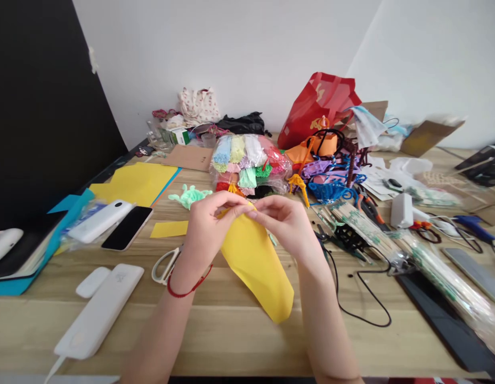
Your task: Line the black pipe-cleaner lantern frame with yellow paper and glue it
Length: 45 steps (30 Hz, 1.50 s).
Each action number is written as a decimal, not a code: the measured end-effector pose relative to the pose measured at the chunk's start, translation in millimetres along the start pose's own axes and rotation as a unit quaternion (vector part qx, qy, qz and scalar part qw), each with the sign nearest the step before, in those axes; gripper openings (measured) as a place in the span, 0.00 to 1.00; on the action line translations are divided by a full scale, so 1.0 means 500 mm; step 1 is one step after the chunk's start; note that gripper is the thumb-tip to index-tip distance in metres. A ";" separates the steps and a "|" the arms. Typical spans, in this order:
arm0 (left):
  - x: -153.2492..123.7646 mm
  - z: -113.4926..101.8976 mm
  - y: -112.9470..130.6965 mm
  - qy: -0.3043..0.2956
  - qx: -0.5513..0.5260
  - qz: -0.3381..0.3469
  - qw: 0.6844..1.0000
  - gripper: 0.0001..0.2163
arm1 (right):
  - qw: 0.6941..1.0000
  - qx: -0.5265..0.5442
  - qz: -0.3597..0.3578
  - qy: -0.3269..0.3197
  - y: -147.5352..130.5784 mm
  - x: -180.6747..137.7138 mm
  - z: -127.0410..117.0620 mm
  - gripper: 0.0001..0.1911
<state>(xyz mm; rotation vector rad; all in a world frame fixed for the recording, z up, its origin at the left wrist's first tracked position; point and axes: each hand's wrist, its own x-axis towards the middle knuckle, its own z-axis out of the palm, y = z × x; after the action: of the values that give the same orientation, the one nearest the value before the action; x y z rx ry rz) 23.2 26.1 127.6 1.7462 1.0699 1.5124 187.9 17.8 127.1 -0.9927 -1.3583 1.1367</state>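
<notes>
My left hand (210, 224) and my right hand (286, 221) meet above the middle of the wooden table (231, 330). Both pinch the top edge of a yellow paper sheet (257, 266), which curls downward toward me. A red string bracelet circles my left wrist. White-handled scissors (166, 264) lie on the table just left of my left wrist. A small yellow paper strip (169, 229) lies flat beyond them. A mint-green crocheted piece (189, 196) rests behind my hands.
A black phone (127, 228), white power banks (99, 312) and yellow sheets (137, 182) lie at the left. A bag of coloured yarn pieces (247, 160), pipe cleaners (331, 178), a red bag (319, 106), bundled sticks (375, 234) and a black cable (363, 298) crowd the back and right.
</notes>
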 end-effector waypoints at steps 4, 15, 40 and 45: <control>0.001 -0.004 0.008 0.052 -0.037 -0.050 0.997 0.18 | 1.000 -0.006 0.011 0.006 0.002 -0.003 0.005 0.17; -0.013 -0.045 0.044 -0.010 0.049 -0.059 0.997 0.05 | 0.997 0.039 -0.001 0.070 -0.020 -0.019 0.016 0.10; -0.025 -0.036 0.072 -0.021 0.063 -0.032 0.997 0.04 | 0.994 0.059 -0.015 0.090 -0.034 -0.032 0.008 0.04; -0.022 -0.036 0.072 -0.023 0.051 -0.045 0.997 0.05 | 0.995 0.046 -0.012 0.091 -0.033 -0.031 0.008 0.06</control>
<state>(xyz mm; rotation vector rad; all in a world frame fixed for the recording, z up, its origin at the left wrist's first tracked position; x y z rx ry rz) 12.1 -2.9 155.2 1.7675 1.2039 1.3776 186.0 -1.0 140.2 -0.9862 -1.1604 1.0546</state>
